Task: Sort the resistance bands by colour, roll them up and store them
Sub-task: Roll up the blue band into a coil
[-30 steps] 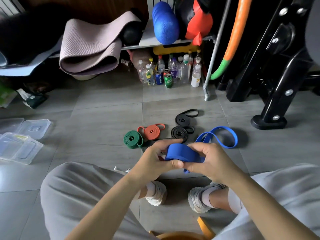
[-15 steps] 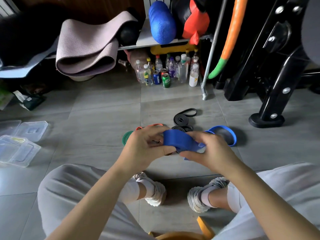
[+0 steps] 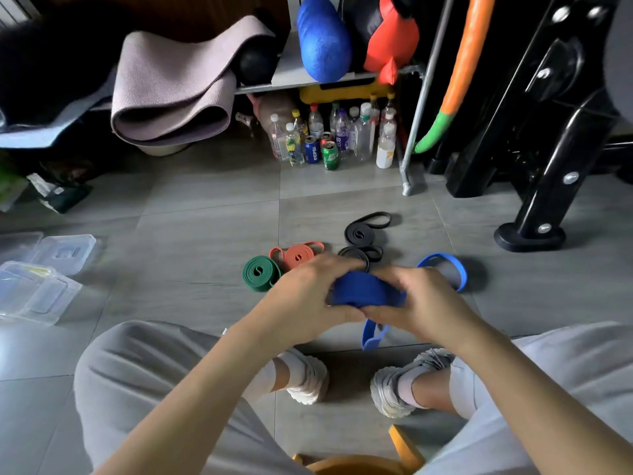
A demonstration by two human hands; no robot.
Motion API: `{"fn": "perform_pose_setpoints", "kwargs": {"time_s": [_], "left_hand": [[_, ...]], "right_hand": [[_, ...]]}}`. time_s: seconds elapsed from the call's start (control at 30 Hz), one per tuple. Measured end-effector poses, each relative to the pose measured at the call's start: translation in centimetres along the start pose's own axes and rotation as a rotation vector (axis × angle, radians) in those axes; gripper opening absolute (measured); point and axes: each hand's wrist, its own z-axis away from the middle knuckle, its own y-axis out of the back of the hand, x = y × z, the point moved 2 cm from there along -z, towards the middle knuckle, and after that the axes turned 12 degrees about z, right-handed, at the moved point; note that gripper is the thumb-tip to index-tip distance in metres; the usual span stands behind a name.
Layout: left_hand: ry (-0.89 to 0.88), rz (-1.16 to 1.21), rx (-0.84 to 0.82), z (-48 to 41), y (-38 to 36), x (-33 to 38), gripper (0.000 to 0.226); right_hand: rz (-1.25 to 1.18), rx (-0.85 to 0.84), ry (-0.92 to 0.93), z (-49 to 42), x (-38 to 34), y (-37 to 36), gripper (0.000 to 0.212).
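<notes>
Both hands pinch the blue band (image 3: 368,293): L hand (image 3: 308,296) & R hand (image 3: 421,303) grip pressed on roll, tail prob. dangling below; green roll (image 3: 260,272) on floor.

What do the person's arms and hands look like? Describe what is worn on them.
Both forearms are bare, with no sleeves in view. The left hand and right hand wear no gloves, and no watch, ring or bracelet shows on either wrist or on the visible fingers.

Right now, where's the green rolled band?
In the head view, the green rolled band lies on the floor left of centre, touching the orange roll on its right, just beyond the left hand.
</notes>
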Motion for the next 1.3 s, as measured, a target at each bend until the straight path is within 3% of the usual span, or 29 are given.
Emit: {"fn": "perform_pose_setpoints", "kwargs": {"time_s": [0.03,0.1,0.23,0.33,0.43,0.53,0.7,0.77,0.87,0.97,1.1,1.13,1.23,1.3], "left_hand": [[-0.009,-0.119,-0.043,-0.2,0.1,0.4,0.048],[0.012,-0.105,-0.061,-0.4,0.6,0.7,0.043],[0.056,0.389,0.061,-0.4,1.4,-0.2,0.034],[0.053,0.623,0.163,-0.1,1.2,-0.9,0.047],[0.066,0.961,0.181,0.2,-0.1,-0.9,0.060],[0.096,1.335,0.161,0.3,-1.5,-0.6,0.052],[0.146,1.477,0.114,0.8,-2.4,-0.8,0.040],[0.191,1.444,0.128,0.8,-2.4,-1.0,0.033],[0.247,1.377,0.135,1.0,-2.7,-1.1,0.034],[0.287,1.279,0.115,1.0,-2.4,-1.3,0.036],[0.093,0.275,0.027,0.5,0.1,-0.3,0.057],[0.072,0.135,0.000,0.4,0.5,0.4,0.059],[0.076,-0.065,-0.097,-0.3,1.0,1.6,0.046],[0.108,0.012,-0.084,-0.4,1.4,1.4,0.045]], "right_hand": [[0.037,-0.003,0.010,0.0,-0.3,0.0,0.029],[0.036,0.016,0.000,0.0,-0.8,0.2,0.030],[-0.045,-0.015,-0.041,0.0,-0.1,0.8,0.044],[-0.113,0.029,-0.043,0.1,0.6,1.1,0.031],[-0.274,0.081,-0.008,0.2,-0.1,1.2,0.035],[-0.453,0.091,0.021,0.3,-0.8,1.2,0.044],[-0.452,0.028,0.021,0.6,-0.6,1.1,0.028],[-0.420,0.012,-0.013,0.6,-0.3,0.8,0.029],[-0.401,0.022,-0.039,0.5,-0.1,0.6,0.054],[-0.313,0.027,-0.029,0.3,0.2,0.5,0.065],[-0.227,-0.040,-0.029,0.0,0.1,0.9,0.050],[-0.143,-0.057,-0.010,0.0,-0.1,1.0,0.041],[-0.011,-0.067,0.050,0.0,-1.3,0.9,0.019],[-0.073,-0.056,0.054,0.1,-1.3,0.7,0.030]]}}
